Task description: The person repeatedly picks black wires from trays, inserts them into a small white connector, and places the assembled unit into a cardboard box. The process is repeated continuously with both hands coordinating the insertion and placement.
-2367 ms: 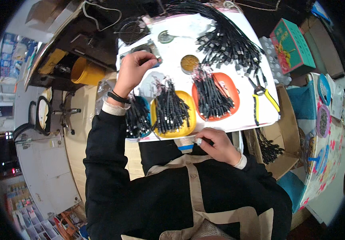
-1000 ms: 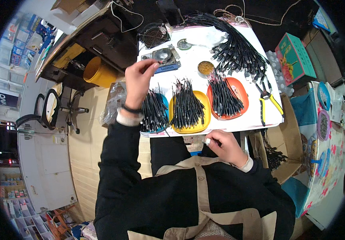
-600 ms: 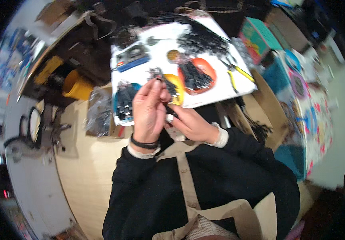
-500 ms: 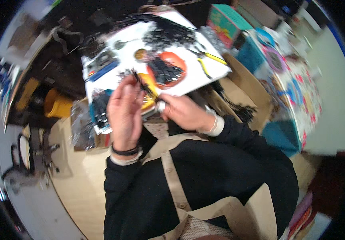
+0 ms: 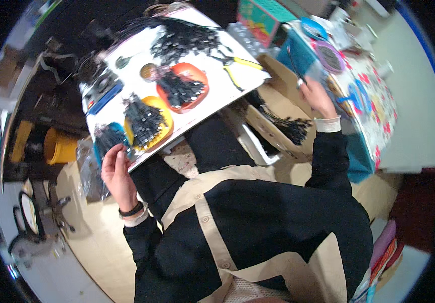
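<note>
My left hand (image 5: 118, 178) is at the near left corner of the white table, its fingertips closed together beside a teal tray (image 5: 98, 151) of small black pieces (image 5: 110, 136). Whatever lies between those fingertips, if anything, is too small to make out. Out to the right, my right hand (image 5: 320, 98) pinches a thin black cord (image 5: 292, 63) above an open cardboard box (image 5: 283, 81). A yellow tray (image 5: 164, 112) and an orange tray (image 5: 200, 76) on the table hold bundles of black cords with shiny ends.
Yellow-handled pliers (image 5: 247, 62) lie by the table's right edge, near a heap of black cords (image 5: 177, 43). More black cords (image 5: 295, 130) hang over the cardboard box. A flowered cloth (image 5: 379, 108) covers the right-hand table, with a purple bowl (image 5: 330, 57) on it.
My hands were close together over the yellow tray. Now they are apart: the left has gone down and left to the teal tray, the right up and right over the box.
</note>
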Demonstrator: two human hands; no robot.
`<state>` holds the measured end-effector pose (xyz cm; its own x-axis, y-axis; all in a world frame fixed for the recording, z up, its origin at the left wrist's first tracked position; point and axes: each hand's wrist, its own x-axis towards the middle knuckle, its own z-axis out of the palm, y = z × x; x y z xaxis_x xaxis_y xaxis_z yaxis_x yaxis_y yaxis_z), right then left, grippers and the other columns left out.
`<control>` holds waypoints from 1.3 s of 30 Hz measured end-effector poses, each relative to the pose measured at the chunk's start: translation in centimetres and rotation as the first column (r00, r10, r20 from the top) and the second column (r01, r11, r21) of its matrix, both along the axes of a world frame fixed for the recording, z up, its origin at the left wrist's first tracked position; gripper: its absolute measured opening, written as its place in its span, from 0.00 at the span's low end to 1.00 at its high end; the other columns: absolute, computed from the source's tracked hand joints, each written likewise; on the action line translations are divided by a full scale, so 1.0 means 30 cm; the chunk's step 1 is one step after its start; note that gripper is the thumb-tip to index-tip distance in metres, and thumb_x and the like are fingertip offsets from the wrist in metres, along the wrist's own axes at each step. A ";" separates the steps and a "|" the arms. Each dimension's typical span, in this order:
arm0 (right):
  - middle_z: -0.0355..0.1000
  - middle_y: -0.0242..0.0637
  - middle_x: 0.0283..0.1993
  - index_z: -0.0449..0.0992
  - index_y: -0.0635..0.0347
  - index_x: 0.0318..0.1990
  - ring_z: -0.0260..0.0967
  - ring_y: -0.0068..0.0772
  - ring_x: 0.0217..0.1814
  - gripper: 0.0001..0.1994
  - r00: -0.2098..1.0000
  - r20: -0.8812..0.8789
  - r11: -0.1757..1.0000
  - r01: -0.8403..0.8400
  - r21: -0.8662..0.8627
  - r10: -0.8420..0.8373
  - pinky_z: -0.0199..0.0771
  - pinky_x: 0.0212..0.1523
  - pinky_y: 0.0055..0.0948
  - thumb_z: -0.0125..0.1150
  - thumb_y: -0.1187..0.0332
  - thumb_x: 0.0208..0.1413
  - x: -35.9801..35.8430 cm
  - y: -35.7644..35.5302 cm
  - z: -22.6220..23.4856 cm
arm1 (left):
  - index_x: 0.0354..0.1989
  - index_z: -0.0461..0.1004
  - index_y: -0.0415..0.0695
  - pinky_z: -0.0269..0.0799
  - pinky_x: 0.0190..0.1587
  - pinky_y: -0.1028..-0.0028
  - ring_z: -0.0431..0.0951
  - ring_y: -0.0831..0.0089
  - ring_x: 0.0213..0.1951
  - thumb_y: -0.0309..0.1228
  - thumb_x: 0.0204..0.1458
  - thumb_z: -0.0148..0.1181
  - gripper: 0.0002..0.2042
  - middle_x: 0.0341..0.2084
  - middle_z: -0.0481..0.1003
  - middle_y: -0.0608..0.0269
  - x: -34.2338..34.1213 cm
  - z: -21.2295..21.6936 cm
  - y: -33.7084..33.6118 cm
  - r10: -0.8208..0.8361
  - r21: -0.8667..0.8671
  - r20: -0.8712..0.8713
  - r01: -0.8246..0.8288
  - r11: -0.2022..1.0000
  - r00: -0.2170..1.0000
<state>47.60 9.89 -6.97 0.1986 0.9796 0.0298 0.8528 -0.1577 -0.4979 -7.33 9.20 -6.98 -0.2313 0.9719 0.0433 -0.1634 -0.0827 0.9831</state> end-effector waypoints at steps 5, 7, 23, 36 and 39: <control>0.75 0.54 0.28 0.75 0.70 0.33 0.76 0.47 0.31 0.15 0.992 0.054 0.863 0.122 -0.489 -0.110 0.74 0.37 0.44 0.50 0.64 0.57 -0.004 0.179 -0.533 | 0.43 0.75 0.36 0.67 0.37 0.82 0.72 0.83 0.34 0.23 0.56 0.56 0.08 0.33 0.76 0.67 -0.083 -0.008 0.026 0.134 0.086 -0.550 -0.104 0.991 0.824; 0.75 0.56 0.31 0.75 0.72 0.35 0.75 0.54 0.36 0.18 0.990 -0.063 0.751 0.057 -0.657 -0.130 0.73 0.41 0.46 0.51 0.61 0.58 -0.027 0.225 -0.669 | 0.41 0.76 0.37 0.69 0.36 0.80 0.73 0.82 0.33 0.24 0.55 0.57 0.07 0.31 0.77 0.66 -0.108 -0.005 0.050 0.168 0.069 -0.742 -0.176 0.982 0.649; 0.73 0.56 0.27 0.73 0.72 0.32 0.72 0.56 0.31 0.12 0.988 0.000 0.912 0.145 -0.384 -0.157 0.69 0.33 0.43 0.55 0.66 0.54 -0.094 0.043 -0.450 | 0.24 0.76 0.37 0.73 0.35 0.57 0.78 0.49 0.31 0.35 0.47 0.63 0.11 0.25 0.76 0.46 -0.187 -0.081 0.480 0.199 0.146 -0.976 -0.395 0.907 0.094; 0.74 0.44 0.25 0.76 0.63 0.30 0.75 0.45 0.27 0.08 0.856 0.020 0.844 -0.513 0.153 0.517 0.74 0.29 0.38 0.58 0.67 0.52 -1.062 0.311 0.055 | 0.35 0.74 0.35 0.63 0.32 0.85 0.68 0.85 0.28 0.27 0.57 0.59 0.07 0.27 0.73 0.68 -0.173 0.067 0.352 0.449 0.340 -0.247 -0.358 0.870 0.859; 0.73 0.46 0.22 0.77 0.61 0.24 0.74 0.48 0.25 0.11 0.858 0.197 0.861 -0.499 0.094 0.475 0.74 0.27 0.42 0.59 0.64 0.51 -1.166 0.376 0.017 | 0.39 0.69 0.36 0.69 0.31 0.83 0.73 0.81 0.28 0.27 0.60 0.52 0.06 0.31 0.74 0.63 -0.118 0.137 0.254 0.308 0.300 -0.092 -0.268 0.915 0.947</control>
